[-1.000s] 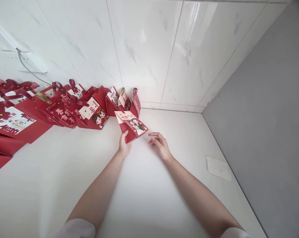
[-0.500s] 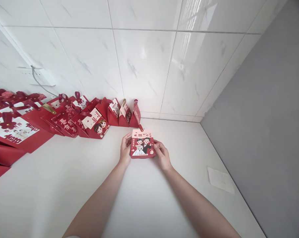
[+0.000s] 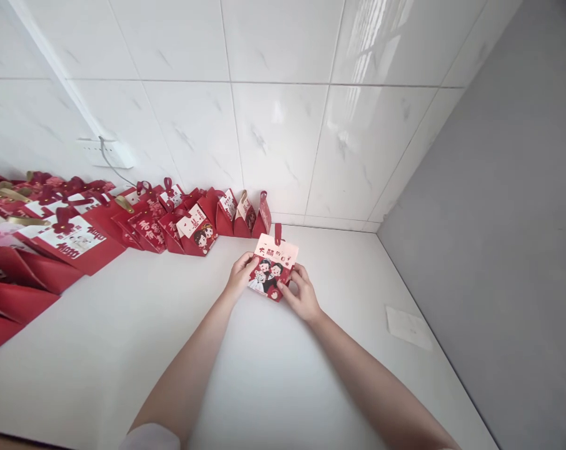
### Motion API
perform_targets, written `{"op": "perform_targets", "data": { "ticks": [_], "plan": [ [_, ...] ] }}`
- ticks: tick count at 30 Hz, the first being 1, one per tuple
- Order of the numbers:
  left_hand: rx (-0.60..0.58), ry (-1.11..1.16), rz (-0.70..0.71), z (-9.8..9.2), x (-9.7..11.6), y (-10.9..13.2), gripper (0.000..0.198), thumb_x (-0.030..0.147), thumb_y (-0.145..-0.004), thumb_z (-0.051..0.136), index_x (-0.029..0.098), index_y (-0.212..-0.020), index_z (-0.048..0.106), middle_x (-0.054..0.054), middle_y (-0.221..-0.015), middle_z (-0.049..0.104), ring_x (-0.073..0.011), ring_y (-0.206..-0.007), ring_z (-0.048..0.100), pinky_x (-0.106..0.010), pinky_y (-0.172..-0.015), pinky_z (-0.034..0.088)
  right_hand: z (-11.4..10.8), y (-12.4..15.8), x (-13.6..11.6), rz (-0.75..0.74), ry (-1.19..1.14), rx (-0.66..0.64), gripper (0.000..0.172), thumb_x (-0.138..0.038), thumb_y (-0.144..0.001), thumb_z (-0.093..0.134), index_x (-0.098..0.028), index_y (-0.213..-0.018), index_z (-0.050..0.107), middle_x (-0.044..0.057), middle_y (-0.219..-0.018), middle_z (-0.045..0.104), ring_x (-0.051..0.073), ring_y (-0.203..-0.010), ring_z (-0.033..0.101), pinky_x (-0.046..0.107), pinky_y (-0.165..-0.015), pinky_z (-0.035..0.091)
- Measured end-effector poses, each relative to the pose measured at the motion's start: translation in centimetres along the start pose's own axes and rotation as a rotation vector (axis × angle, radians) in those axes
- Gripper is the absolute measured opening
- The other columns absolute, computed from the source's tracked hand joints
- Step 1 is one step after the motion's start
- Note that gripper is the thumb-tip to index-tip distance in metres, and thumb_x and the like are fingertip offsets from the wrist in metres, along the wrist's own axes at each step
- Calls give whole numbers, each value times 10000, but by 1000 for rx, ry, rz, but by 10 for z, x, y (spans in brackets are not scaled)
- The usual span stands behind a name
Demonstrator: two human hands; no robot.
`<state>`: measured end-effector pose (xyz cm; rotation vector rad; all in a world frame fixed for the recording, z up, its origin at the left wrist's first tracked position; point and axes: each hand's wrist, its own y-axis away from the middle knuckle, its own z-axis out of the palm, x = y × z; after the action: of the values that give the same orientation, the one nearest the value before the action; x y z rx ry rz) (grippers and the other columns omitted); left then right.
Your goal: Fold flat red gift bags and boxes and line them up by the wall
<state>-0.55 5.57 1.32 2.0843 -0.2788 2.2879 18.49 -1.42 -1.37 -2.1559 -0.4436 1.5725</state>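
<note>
A red and pale pink gift box [image 3: 265, 275] with a cartoon bride and groom and a red ribbon loop on top is held between both hands over the white table. My left hand [image 3: 240, 275] grips its left side, thumb on the front. My right hand [image 3: 303, 294] closes on the lower right side, its thumb across the front face. The box is tilted, its top leaning to the right. Its back and the fingers behind it are hidden.
Several red gift boxes with ribbon loops [image 3: 196, 231] line the tiled wall [image 3: 278, 144] and crowd the table's left side. A socket with a cable [image 3: 105, 154] is on the wall. A white plate [image 3: 408, 326] lies at the right, near the grey wall [image 3: 493, 219].
The gift box has turned clockwise and tilted, and its ribbon loop now stands up. My right thumb has moved lower onto the front. The view has shifted left.
</note>
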Motion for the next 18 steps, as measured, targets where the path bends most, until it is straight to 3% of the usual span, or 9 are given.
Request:
{"op": "perform_targets", "data": {
  "ticks": [4,8,10,13,15,18],
  "plan": [
    [68,-64,-50,-22,17,15,397,555,-743,696,186,-888,689,-55,-942,716,-239,-927,646,-328,-836,478,9,20,-28,-125,-1,-209,103,-302,-914,599,-228,-954,658,107,-1346,537,249,-1256,541,412,-1066,461],
    [89,-52,-114,-43,44,51,712,764,-827,411,219,-1214,654,-131,-1251,665,-296,-1135,625,-379,-862,486,17,42,-56,-115,-98,-430,235,-245,-921,570,-247,-1151,620,96,-1486,442,239,-1337,485,388,-994,522],
    [7,-71,-65,-46,59,73,749,766,-812,447,240,-1325,594,-125,-1347,615,-301,-1206,596,-371,-898,487,22,52,-66,-94,-127,-541,287,-242,-909,588,-257,-1196,602,92,-1515,412,239,-1337,490,389,-991,527],
    [-90,-249,29,-41,70,99,643,522,-720,755,250,-1288,630,-83,-1223,694,-288,-1109,647,-336,-889,504,32,65,-74,-118,-104,-645,306,-220,-879,628,-252,-1183,616,92,-1518,416,248,-1331,500,425,-1088,447],
    [-33,-392,20,-35,66,110,498,391,-655,827,235,-1117,724,-58,-1023,755,-282,-951,689,-328,-806,529,39,72,-76,-175,-67,-709,249,-207,-874,629,-247,-1119,648,90,-1448,505,253,-1304,526,434,-1097,429],
    [122,-504,-39,-29,52,122,336,356,-631,837,218,-928,765,-59,-888,766,-299,-869,695,-348,-755,544,44,83,-78,-274,-11,-777,178,-203,-883,614,-255,-1044,671,78,-1301,627,260,-1245,567,456,-1080,426]
  ]
}}
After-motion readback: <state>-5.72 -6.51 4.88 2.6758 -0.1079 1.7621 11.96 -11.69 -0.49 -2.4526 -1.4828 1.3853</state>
